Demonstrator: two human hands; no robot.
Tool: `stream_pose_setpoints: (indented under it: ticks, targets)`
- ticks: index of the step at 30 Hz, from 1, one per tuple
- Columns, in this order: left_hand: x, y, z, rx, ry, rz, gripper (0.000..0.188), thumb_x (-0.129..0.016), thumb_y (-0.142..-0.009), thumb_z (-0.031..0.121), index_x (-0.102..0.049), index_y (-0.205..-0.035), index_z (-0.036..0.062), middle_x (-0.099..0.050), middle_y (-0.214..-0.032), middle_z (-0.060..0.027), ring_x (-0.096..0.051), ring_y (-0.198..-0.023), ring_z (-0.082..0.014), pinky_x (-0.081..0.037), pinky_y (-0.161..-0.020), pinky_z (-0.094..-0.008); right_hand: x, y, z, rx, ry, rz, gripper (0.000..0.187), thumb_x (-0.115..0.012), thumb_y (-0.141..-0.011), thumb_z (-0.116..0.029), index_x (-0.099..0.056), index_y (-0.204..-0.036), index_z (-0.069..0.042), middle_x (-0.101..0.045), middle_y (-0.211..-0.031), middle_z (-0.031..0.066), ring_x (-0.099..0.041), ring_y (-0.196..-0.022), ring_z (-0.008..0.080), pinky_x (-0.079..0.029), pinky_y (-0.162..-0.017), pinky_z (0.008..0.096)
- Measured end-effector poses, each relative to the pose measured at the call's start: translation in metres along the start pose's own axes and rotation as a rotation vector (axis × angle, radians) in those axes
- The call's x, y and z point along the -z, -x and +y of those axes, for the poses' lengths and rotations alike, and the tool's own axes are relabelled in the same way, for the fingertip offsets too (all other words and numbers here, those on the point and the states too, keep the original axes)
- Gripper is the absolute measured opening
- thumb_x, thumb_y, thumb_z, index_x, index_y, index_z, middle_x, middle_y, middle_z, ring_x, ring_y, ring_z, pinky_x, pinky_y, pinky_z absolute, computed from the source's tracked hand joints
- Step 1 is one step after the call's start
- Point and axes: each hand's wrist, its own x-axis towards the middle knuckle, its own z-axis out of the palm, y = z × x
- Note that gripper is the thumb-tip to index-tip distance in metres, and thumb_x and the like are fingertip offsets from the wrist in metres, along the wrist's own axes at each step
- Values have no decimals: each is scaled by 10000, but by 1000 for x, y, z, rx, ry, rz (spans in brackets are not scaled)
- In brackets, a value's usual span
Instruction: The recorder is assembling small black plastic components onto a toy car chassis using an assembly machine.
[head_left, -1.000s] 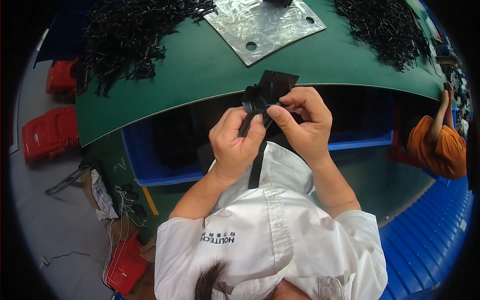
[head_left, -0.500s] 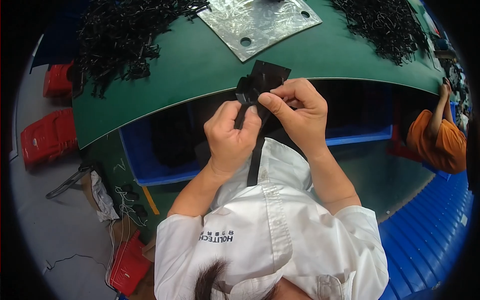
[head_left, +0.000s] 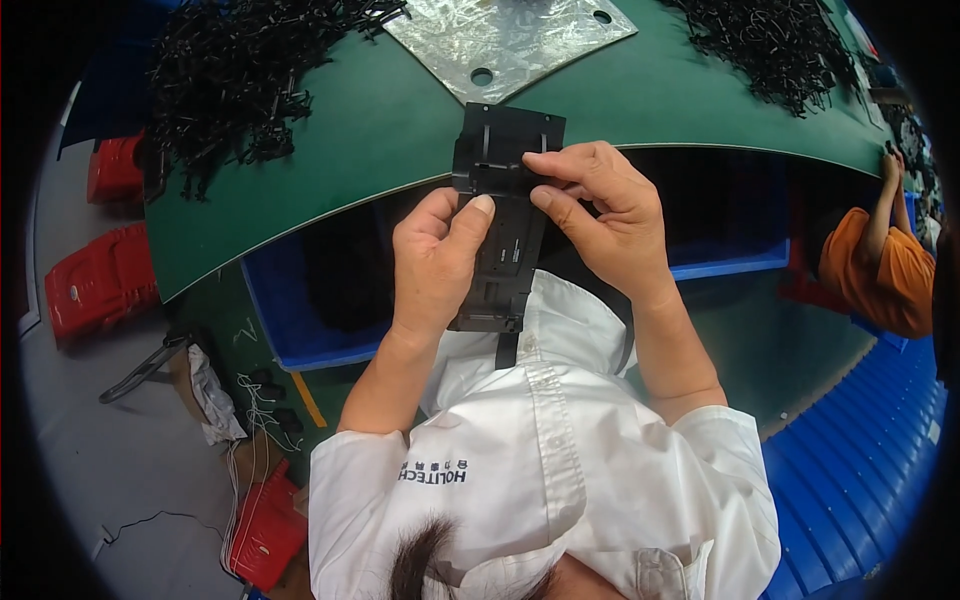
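A long, flat black plastic panel (head_left: pixel 510 240) with raised strips and small holes is in front of me, reaching from the table edge back to my shirt. My left hand (head_left: pixel 440 250) is closed on its left edge, thumb on the face and fingers behind. At the panel's upper right, my right hand (head_left: pixel 605 210) has its index finger and thumb curled against the face and edge. Whether a small part sits between those two fingertips is hard to see. Under the panel's far end lies the table edge.
Heaps of small black parts (head_left: pixel 225 90) (head_left: pixel 770 45) lie on the green table (head_left: pixel 370 130), left and right. A metal plate (head_left: pixel 510 45) with holes is at the back. Below are blue bins (head_left: pixel 330 355). Red chairs (head_left: pixel 100 280) stand left; a person in orange (head_left: pixel 870 265) sits right.
The panel has turned from tilted and foreshortened to flat, its long face now showing. My left hand has shifted slightly left; the right index finger has moved up the panel.
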Motion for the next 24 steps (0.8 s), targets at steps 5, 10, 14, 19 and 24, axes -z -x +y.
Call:
stream_pose_setpoints:
  ticks: [5, 10, 14, 19, 24]
  targets:
    - [-1, 0, 0, 21, -9, -43, 160, -625, -838, 88, -586, -936, -32, -630, -827, -43, -574, -684, -53, -480, -599, -191, 1, -3, -3, 73, 104, -16, 292, -674, -719, 50, -668, -992, -53, -594, -812, 82, -570, -677, 135, -485, -596, 219]
    - [-2, 0, 1, 77, 8, -46, 187, -636, -832, 82, -581, -970, -32, -632, -847, -46, -584, -699, -61, -491, -618, -197, 2, -2, -2, 53, 124, -20, 288, -676, -720, 44, -665, -991, -54, -595, -804, 80, -566, -664, 141, -468, -578, 224]
    - [-4, 2, 0, 75, 36, -65, 201, -633, -847, 107, -579, -982, -31, -629, -850, -42, -574, -699, -55, -486, -614, -194, 4, -2, -4, 38, 150, -30, 281, -677, -720, 41, -664, -985, -53, -596, -779, 76, -563, -659, 148, -452, -569, 236]
    - [-5, 2, 3, 83, 30, -98, 200, -612, -870, 131, -577, -992, -24, -626, -865, -35, -567, -706, -49, -480, -615, -191, 3, -4, -1, 66, 142, -27, 269, -672, -726, 40, -660, -980, -46, -598, -768, 77, -563, -661, 165, -454, -586, 246]
    - [-2, 2, -1, 95, 15, -126, 194, -587, -887, 140, -575, -1001, -17, -622, -867, -28, -561, -705, -44, -477, -615, -192, 2, -2, 1, 19, 130, -64, 260, -669, -731, 36, -656, -980, -40, -597, -779, 85, -567, -665, 177, -457, -594, 248]
